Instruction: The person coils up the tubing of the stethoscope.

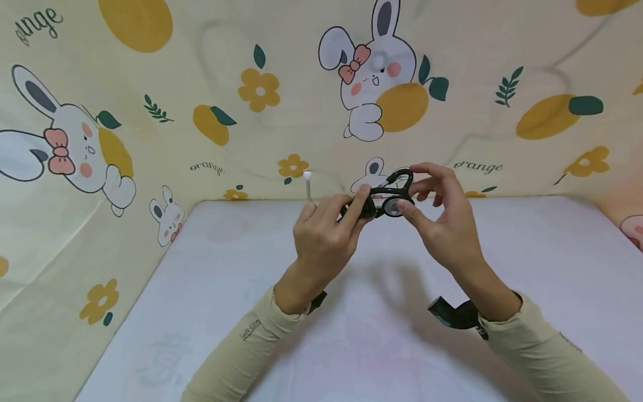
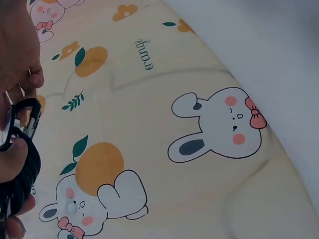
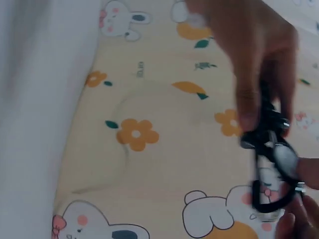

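Observation:
A black stethoscope, its tubing folded into a bundle, is held up above the table's far edge in the head view. My left hand grips the coiled tubing, and a metal ear tube with a white tip sticks up past its fingers. With thumb and forefinger, my right hand pinches the loop end, the thumb at the round silver-grey chest piece. The left wrist view shows the bundled black coils at its left edge. In the right wrist view the stethoscope looks blurred.
A white-covered table lies below both hands. Behind it and at the left stands a cream cloth backdrop printed with rabbits, oranges and flowers. Black wrist straps show at the sleeve cuffs.

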Motion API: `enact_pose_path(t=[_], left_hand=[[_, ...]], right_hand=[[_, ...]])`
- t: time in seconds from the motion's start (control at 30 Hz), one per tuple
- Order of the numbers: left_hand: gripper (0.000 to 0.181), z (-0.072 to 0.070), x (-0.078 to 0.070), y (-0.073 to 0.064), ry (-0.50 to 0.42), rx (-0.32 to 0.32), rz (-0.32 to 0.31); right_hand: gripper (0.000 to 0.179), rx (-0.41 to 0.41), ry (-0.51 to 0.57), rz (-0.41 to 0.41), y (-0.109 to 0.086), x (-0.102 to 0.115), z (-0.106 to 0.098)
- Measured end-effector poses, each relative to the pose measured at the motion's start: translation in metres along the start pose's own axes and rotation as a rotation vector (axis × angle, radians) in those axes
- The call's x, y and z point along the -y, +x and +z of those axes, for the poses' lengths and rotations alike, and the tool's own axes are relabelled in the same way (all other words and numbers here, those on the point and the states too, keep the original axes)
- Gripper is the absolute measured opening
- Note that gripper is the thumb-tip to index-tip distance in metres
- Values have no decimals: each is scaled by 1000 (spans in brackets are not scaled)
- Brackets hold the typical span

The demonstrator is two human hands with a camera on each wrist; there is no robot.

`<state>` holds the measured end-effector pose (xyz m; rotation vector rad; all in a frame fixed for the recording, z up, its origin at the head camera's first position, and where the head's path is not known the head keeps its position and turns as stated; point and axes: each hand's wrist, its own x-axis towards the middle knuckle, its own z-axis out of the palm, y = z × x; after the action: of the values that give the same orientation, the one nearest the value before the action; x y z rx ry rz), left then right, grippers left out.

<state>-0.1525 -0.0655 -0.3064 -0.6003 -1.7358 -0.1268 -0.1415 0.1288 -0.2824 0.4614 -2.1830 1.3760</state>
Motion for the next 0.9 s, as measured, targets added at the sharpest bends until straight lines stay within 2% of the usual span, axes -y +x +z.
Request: enact_pose_path(t=[0.17, 0.3, 0.47, 0.6, 0.73, 0.8, 0.9], left_hand=[[43, 0, -3, -3, 17, 49, 22], [50, 1, -6, -5, 16, 107, 0], [48, 6, -9, -9, 25, 107, -1], [47, 8, -11, -11, 36, 102, 11], [49, 9, -14, -11, 50, 100, 23], [49, 10, -14, -12, 55, 98, 25], [49, 11, -13, -14, 54, 94, 10]], right_hand=[[39, 116, -16, 88, 4, -3, -7], [28, 201, -27, 148, 5, -4, -10], [25, 255, -38, 228, 8, -4, -15], [24, 259, -43, 280, 9, -4, -16], [21, 226, -68, 294, 7, -4, -16], [20, 186, -99, 273, 5, -4, -12], [19, 97, -166, 164, -1, -4, -3]])
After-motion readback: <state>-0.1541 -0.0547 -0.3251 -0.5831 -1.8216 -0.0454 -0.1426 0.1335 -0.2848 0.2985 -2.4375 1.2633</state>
